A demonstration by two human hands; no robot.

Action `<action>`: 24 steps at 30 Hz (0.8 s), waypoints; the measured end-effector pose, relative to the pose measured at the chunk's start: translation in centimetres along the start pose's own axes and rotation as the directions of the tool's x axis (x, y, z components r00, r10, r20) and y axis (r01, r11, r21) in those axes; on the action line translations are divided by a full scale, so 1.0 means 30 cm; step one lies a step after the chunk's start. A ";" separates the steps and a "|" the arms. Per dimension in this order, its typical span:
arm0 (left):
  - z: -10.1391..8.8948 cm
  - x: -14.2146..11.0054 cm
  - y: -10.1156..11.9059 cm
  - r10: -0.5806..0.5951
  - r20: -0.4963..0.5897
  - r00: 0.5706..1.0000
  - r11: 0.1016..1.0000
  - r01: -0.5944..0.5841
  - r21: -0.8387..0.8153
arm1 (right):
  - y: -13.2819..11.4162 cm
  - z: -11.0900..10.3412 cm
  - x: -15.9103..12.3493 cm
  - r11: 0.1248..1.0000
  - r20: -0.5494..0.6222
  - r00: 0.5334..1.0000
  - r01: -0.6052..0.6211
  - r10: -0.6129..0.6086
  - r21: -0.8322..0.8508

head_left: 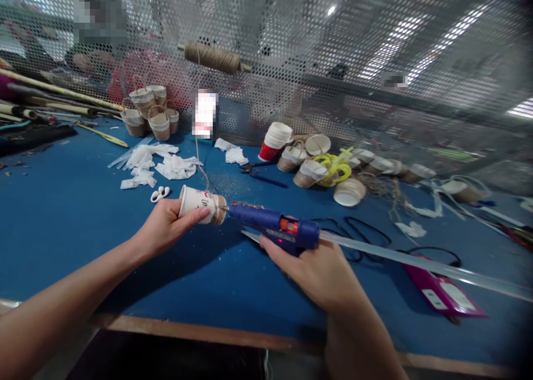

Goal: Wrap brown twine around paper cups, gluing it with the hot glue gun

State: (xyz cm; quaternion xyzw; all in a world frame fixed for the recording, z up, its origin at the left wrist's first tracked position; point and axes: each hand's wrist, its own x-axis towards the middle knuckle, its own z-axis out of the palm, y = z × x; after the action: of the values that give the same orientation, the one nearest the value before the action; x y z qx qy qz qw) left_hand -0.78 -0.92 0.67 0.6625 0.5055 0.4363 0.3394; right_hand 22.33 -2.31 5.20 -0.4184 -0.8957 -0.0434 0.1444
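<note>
My left hand (166, 224) is closed around a white paper cup (194, 203), tipped on its side with its mouth to the left. Brown twine (219, 211) is wound about the cup's base end, and a strand runs up from it toward a twine spool (212, 56). In my right hand (316, 269) is a blue hot glue gun (270, 224), its nozzle at the twine-wrapped end; whether it touches cannot be made out. A long clear glue stick (375, 249) sticks out behind the gun. A pointed metal blade (251, 236) shows beneath the gun, its other end hidden.
Finished twine-covered cups with handles (145, 111) stand at the back left. White lace scraps (177, 166), pliers (266, 176), stacked paper cups (275, 140) and yellow-handled scissors (335, 166) lie beyond my hands. A magenta packet (443, 288) and black cord (366, 230) are at right.
</note>
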 end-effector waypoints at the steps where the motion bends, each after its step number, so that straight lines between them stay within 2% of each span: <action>1: 0.000 0.000 0.001 0.002 0.005 1.000 1.000 -0.002 -0.009 | -0.001 -0.006 0.000 0.999 0.008 1.000 -0.017 0.017 0.028; 6: -0.004 0.002 0.004 0.022 0.030 0.999 1.000 -0.021 -0.017 | -0.010 -0.011 -0.001 0.980 -0.015 0.992 -0.119 0.123 0.158; 11: -0.014 0.001 -0.002 0.219 0.110 0.969 0.975 -0.223 0.023 | -0.010 -0.012 -0.002 0.903 -0.044 0.955 -0.260 0.292 0.343; 17: -0.015 -0.006 -0.010 0.418 0.136 0.898 0.885 -0.436 0.161 | 0.020 -0.024 -0.013 0.929 -0.020 0.981 -0.175 0.193 0.326; 24: -0.015 -0.008 -0.021 0.537 0.156 0.829 0.805 -0.558 0.199 | -0.002 -0.018 -0.011 0.907 -0.042 0.954 -0.269 0.298 0.325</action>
State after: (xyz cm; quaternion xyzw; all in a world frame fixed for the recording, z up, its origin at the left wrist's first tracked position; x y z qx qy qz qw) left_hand -1.45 -0.99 0.24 0.8349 0.3247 0.4215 0.1408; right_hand 22.61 -2.69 5.62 -0.5133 -0.8131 0.1028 0.2546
